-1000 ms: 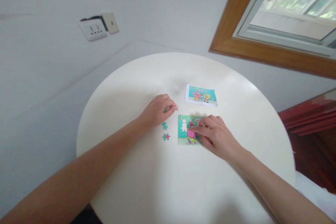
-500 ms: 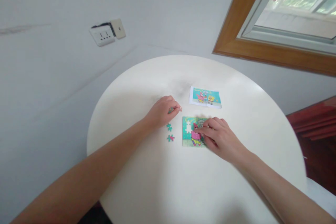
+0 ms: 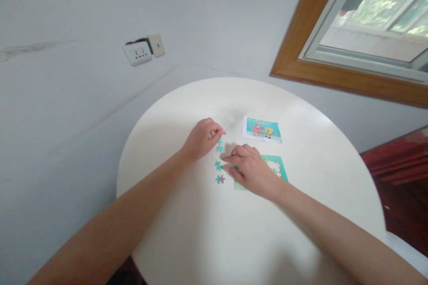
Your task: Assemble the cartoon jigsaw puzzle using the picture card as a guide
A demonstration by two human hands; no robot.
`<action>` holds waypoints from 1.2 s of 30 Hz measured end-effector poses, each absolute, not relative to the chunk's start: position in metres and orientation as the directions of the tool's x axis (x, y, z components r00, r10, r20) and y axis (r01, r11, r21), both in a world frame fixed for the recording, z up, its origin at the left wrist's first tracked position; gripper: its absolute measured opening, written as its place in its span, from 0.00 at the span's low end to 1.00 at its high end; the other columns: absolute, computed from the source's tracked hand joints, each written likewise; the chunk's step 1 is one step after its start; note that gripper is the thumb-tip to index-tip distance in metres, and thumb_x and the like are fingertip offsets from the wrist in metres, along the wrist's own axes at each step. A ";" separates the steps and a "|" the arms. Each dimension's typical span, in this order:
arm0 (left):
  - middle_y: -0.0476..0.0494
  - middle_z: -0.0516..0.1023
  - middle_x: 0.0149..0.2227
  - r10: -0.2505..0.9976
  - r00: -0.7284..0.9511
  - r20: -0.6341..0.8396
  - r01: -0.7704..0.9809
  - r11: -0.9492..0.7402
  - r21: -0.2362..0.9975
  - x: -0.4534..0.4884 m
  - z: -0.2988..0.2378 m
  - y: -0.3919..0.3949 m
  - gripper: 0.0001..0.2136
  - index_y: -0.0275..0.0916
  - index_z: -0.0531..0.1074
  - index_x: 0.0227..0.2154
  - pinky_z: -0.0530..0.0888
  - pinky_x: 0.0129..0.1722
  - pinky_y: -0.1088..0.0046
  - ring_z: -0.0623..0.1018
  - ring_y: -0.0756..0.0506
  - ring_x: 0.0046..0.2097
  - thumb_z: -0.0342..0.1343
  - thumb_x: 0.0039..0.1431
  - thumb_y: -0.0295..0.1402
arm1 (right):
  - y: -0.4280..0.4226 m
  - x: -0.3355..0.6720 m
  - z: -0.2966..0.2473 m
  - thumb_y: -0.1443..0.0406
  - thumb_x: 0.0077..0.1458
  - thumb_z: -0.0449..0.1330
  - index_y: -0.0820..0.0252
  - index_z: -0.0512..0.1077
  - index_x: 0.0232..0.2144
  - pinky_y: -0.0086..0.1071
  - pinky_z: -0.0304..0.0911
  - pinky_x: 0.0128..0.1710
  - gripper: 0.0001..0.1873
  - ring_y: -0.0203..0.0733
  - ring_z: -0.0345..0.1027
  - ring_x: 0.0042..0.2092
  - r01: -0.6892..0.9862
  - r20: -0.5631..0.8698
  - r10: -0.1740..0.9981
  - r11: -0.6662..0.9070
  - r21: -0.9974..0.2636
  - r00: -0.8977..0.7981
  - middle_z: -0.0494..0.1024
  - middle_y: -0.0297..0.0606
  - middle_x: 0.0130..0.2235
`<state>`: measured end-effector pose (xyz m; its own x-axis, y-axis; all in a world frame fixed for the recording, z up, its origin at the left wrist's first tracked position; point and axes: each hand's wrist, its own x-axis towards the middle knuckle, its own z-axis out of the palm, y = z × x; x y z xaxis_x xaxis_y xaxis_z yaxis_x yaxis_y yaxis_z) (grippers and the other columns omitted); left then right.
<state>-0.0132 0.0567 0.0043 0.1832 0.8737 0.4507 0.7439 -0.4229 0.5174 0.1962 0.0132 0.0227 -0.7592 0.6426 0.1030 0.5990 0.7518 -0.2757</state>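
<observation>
A jigsaw puzzle (image 3: 283,170), partly put together with gaps in its picture, lies on the white table, much of it hidden under my right hand (image 3: 250,168). That hand reaches left past the puzzle, thumb and forefinger apart, close to a loose green puzzle piece (image 3: 218,165). Nearer to me lies a green and pink puzzle piece (image 3: 220,180). Other green puzzle pieces (image 3: 220,147) are beside my left hand (image 3: 205,137), whose thumb and forefinger are pinched together. Whatever sits between those fingertips is too small to make out.
Behind the puzzle is a printed picture card (image 3: 262,129) with cartoon figures. The round white table (image 3: 187,240) stands against a wall with a socket (image 3: 138,53). A wood-framed window (image 3: 334,71) is at the upper right.
My right hand has moved left from over the puzzle to the loose pieces, and its fingers have parted. My left hand has shifted slightly away, uncovering green pieces. The view has tilted a little.
</observation>
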 end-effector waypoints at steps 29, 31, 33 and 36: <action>0.49 0.73 0.30 0.693 0.719 0.053 0.542 -0.606 0.582 -0.035 0.023 0.047 0.09 0.39 0.79 0.34 0.68 0.36 0.78 0.73 0.51 0.33 0.55 0.59 0.35 | 0.018 0.177 0.016 0.69 0.50 0.64 0.60 0.75 0.37 0.39 0.60 0.50 0.09 0.45 0.64 0.45 0.673 0.008 0.781 0.544 -0.502 -0.625 0.72 0.42 0.40; 0.48 0.73 0.32 0.692 0.721 -0.032 0.552 -0.547 0.629 -0.036 0.024 0.045 0.10 0.38 0.79 0.37 0.68 0.35 0.79 0.73 0.51 0.34 0.56 0.57 0.36 | 0.017 0.178 0.017 0.70 0.50 0.63 0.60 0.75 0.37 0.39 0.60 0.50 0.09 0.45 0.64 0.45 0.670 0.016 0.786 0.538 -0.512 -0.618 0.71 0.42 0.40; 0.48 0.73 0.33 0.690 0.719 -0.084 0.557 -0.500 0.663 -0.036 0.024 0.044 0.11 0.38 0.79 0.37 0.69 0.36 0.78 0.73 0.50 0.35 0.58 0.55 0.37 | 0.016 0.179 0.018 0.70 0.50 0.63 0.60 0.75 0.36 0.40 0.60 0.50 0.08 0.45 0.64 0.45 0.668 0.027 0.788 0.538 -0.515 -0.615 0.71 0.42 0.39; 0.48 0.73 0.33 0.687 0.720 -0.092 0.551 -0.486 0.679 -0.033 0.022 0.043 0.10 0.37 0.78 0.35 0.69 0.37 0.78 0.73 0.50 0.35 0.59 0.54 0.36 | 0.015 0.179 0.018 0.70 0.50 0.63 0.60 0.75 0.36 0.40 0.60 0.50 0.08 0.45 0.64 0.44 0.666 0.040 0.787 0.547 -0.507 -0.615 0.71 0.41 0.39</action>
<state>-0.0335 0.0433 0.0224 0.7203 0.6875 -0.0922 0.5505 -0.4857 0.6790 0.1790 0.0155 0.0178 -0.6154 0.7872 0.0402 0.6662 0.5468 -0.5072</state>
